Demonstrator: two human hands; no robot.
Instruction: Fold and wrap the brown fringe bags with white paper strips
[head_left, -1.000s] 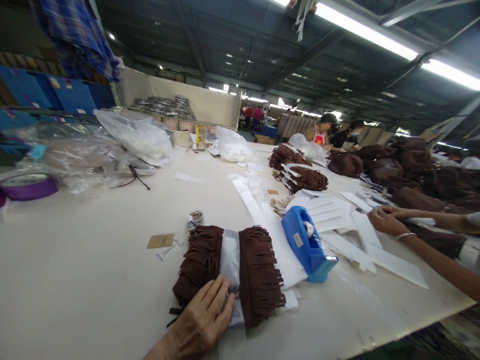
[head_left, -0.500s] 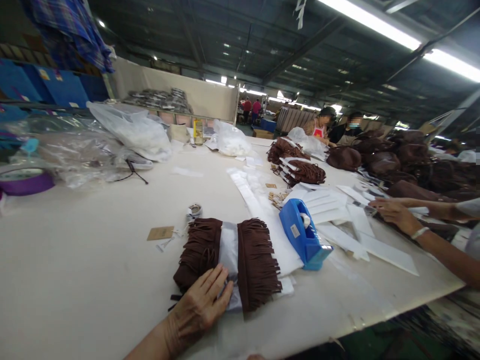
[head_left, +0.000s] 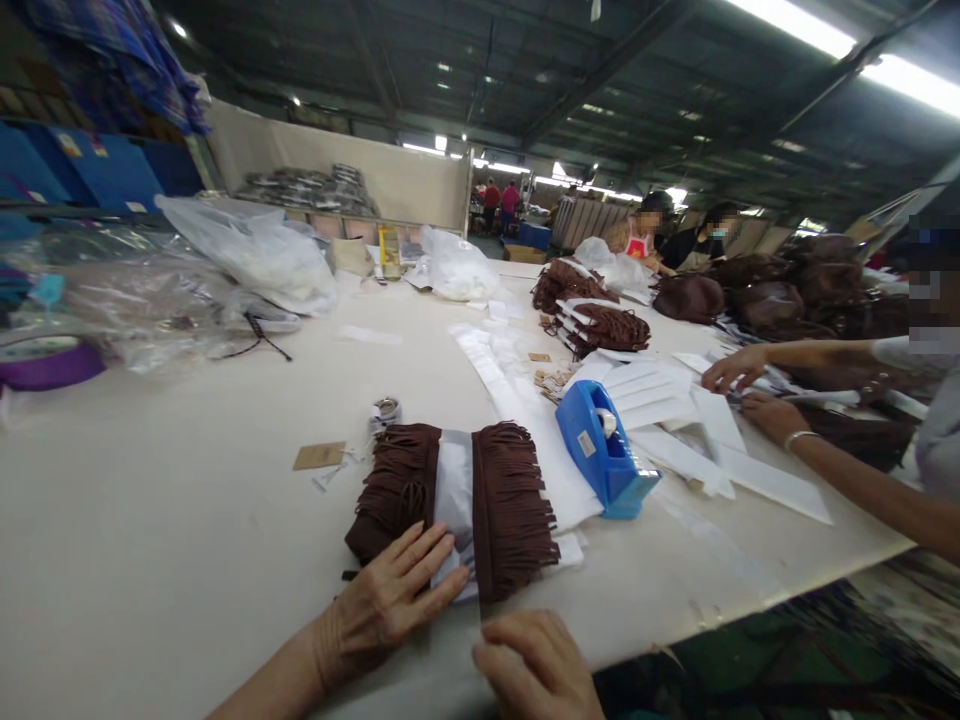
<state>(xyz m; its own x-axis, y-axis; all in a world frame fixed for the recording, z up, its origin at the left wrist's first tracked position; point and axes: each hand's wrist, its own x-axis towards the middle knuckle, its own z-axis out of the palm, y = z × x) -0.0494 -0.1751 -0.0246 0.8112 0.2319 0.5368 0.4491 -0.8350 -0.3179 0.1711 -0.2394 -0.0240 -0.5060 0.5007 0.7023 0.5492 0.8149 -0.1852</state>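
Head view: the brown fringed piece (head_left: 517, 515) lies at lower centre, long axis left-to-right, its grey band (head_left: 454, 475) under the nearer left hand (head_left: 391, 592), fingers flat and ungripping, while the right hand (head_left: 541, 665), fingers curled, hold unclear, sits just below.

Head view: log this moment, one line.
left hand: on fringed bundle | right hand: curled, contents unclear | tape dispenser: right of bundle

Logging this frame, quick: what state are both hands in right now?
Left hand: open, resting on the pale strip across the brown fringed item.
Right hand: partly curled; whether it holds anything cannot be told.
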